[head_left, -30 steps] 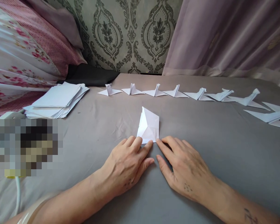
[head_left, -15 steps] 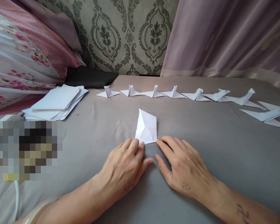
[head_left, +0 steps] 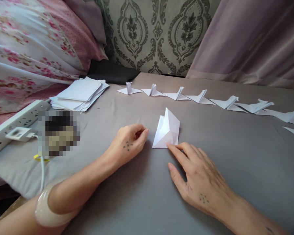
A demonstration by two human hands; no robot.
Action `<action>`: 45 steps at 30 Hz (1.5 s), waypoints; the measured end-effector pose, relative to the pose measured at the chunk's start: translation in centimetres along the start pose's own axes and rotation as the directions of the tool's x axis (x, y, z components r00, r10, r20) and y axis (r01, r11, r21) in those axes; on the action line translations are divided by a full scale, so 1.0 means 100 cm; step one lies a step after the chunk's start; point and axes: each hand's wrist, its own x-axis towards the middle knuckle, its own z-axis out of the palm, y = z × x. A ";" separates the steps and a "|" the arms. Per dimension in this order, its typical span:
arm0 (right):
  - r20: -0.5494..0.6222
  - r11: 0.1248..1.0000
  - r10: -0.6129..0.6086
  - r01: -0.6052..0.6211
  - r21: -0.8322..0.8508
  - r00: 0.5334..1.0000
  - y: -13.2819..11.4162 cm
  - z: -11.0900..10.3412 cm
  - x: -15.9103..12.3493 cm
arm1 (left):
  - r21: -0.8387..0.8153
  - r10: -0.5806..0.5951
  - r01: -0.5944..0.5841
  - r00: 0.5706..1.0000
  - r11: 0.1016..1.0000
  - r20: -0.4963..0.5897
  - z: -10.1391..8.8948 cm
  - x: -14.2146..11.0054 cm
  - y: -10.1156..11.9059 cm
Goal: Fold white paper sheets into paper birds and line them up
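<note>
A partly folded piece of white paper [head_left: 168,129] lies on the grey cloth in front of me, its point facing away and one flap standing up a little on its left. My left hand [head_left: 131,142] is just left of it, apart from the paper, with fingers curled in and the thumb against the index finger; nothing shows in it. My right hand [head_left: 196,169] rests at the near edge of the paper. Its index fingertip presses the lower right part, while the thumb is stretched out away from it on the cloth.
Several folded white paper birds [head_left: 177,94] stand in a row across the back, running off to the right. A stack of white paper sheets [head_left: 79,93] sits at back left. A white power strip [head_left: 22,120] with a plugged-in charger [head_left: 22,133] and cable is at left.
My left hand has come off the paper's near left edge and moved left, its fingers curling. The right fingertip has shifted onto the paper, whose left flap has lifted. The view has turned left.
</note>
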 end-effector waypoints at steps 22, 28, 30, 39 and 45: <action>-0.261 0.935 0.281 -0.202 0.291 0.924 0.003 0.002 -0.002 | -0.119 0.421 -0.412 0.904 0.904 0.068 0.021 0.000 -0.010; -0.273 0.862 0.474 -0.377 0.339 0.837 0.004 0.008 0.004 | -0.253 0.617 -0.569 0.761 0.783 0.200 0.020 -0.010 0.005; -0.282 0.846 0.498 -0.388 0.365 0.820 0.007 0.010 0.007 | -0.311 0.602 -0.531 0.769 0.788 0.212 0.019 -0.010 0.006; -0.143 0.660 0.614 -0.406 0.632 0.776 0.045 0.007 0.016 | 0.017 0.636 -0.640 0.766 0.768 0.098 0.022 0.000 -0.004; -0.078 0.571 0.553 -0.309 0.761 0.829 0.057 0.006 0.021 | 0.387 0.748 -0.725 0.653 0.570 0.123 0.030 0.007 -0.012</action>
